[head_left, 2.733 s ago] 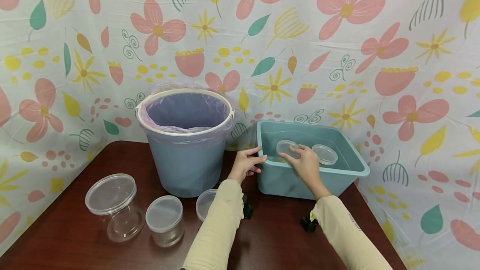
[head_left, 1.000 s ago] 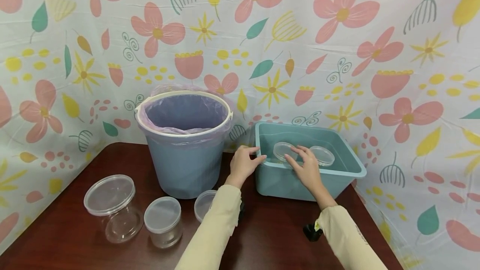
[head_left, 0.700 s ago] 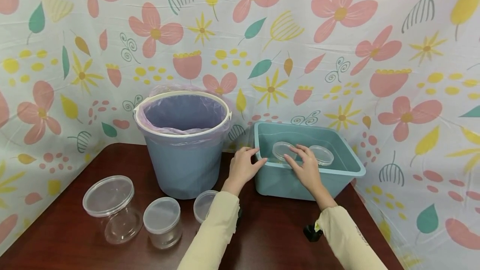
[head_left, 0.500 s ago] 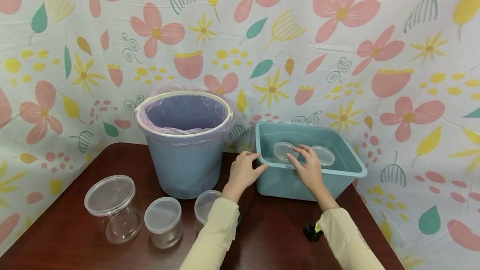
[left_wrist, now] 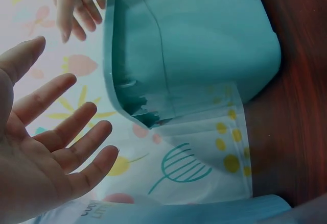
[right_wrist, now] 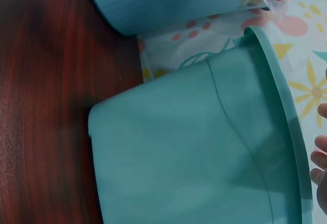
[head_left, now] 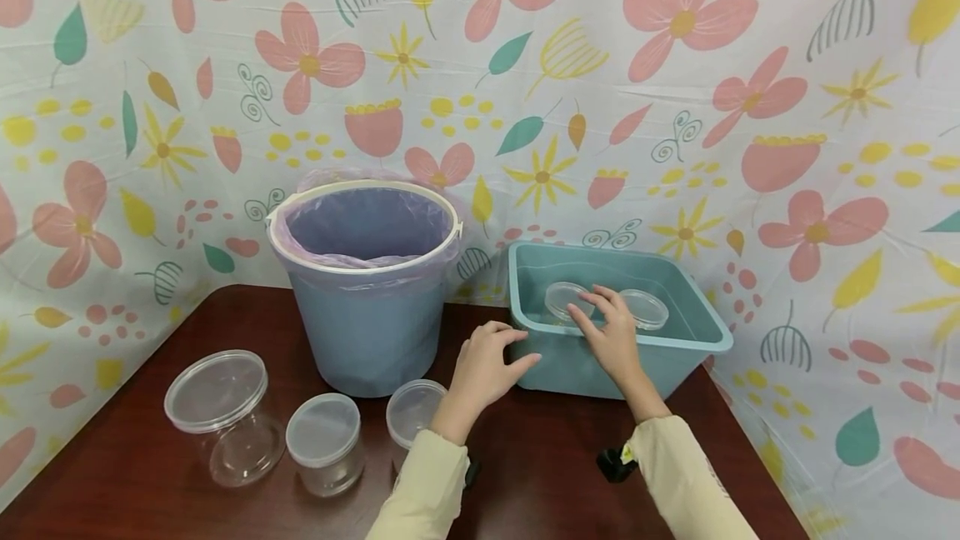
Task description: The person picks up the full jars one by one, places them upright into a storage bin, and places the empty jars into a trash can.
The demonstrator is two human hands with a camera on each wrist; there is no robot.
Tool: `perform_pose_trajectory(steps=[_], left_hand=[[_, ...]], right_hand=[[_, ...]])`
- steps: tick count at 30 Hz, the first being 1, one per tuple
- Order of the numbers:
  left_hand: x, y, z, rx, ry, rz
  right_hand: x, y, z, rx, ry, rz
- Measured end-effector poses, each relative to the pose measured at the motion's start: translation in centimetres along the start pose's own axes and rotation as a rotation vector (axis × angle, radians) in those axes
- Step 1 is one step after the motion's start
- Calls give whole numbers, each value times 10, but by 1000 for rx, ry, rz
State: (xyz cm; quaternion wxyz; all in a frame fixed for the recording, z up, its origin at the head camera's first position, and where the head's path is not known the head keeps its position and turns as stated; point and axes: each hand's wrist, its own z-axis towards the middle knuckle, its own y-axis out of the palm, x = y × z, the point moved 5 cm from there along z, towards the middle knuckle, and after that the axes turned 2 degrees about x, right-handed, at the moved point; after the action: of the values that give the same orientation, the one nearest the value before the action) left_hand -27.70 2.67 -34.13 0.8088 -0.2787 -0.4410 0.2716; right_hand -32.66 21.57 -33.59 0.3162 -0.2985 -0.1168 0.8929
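My left hand (head_left: 483, 367) hangs beside the left corner of a rectangular teal tub (head_left: 577, 365), thumb and fingers spread and holding nothing. My right hand (head_left: 617, 340) is over the tub's front rim, fingers apart. In the head view its fingertips overlap a clear round lid (head_left: 561, 297) inside the tub; whether they touch it I cannot tell. In the left wrist view the right hand (left_wrist: 79, 4) looks relaxed and holds nothing. Another clear round lid (head_left: 647, 309) lies in the tub, right of the first. What is under the lids is mostly hidden.
Left of the tub stands a blue bucket (head_left: 367, 332) lined with a thin purple bag. Along the brown table's front left are three clear lidded containers: a large jar (head_left: 243, 448), a smaller one (head_left: 324, 432), and one (head_left: 412, 411) partly behind my left forearm. A floral curtain hangs behind.
The left hand has come off the tub's left rim and dropped slightly towards me. The right hand has shifted little, its fingers staying by the left lid. The tub and containers keep their places.
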Motion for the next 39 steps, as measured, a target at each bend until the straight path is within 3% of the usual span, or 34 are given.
perform_pose_trajectory(steps=[6, 20, 27, 31, 39], left_hand=[[3, -8, -15, 37, 59, -17], [-8, -24, -42, 132, 106, -65], [-16, -33, -53, 197, 121, -78], [-18, -40, -62, 201, 135, -117], [-25, -55, -82, 245, 127, -134]], right_hand=[[-4, 7, 0, -9, 22, 17], [-14, 22, 4, 24, 41, 74], [-20, 33, 5, -8, 49, 94], [-26, 43, 8, -23, 35, 101], [-39, 65, 13, -113, -5, 110]])
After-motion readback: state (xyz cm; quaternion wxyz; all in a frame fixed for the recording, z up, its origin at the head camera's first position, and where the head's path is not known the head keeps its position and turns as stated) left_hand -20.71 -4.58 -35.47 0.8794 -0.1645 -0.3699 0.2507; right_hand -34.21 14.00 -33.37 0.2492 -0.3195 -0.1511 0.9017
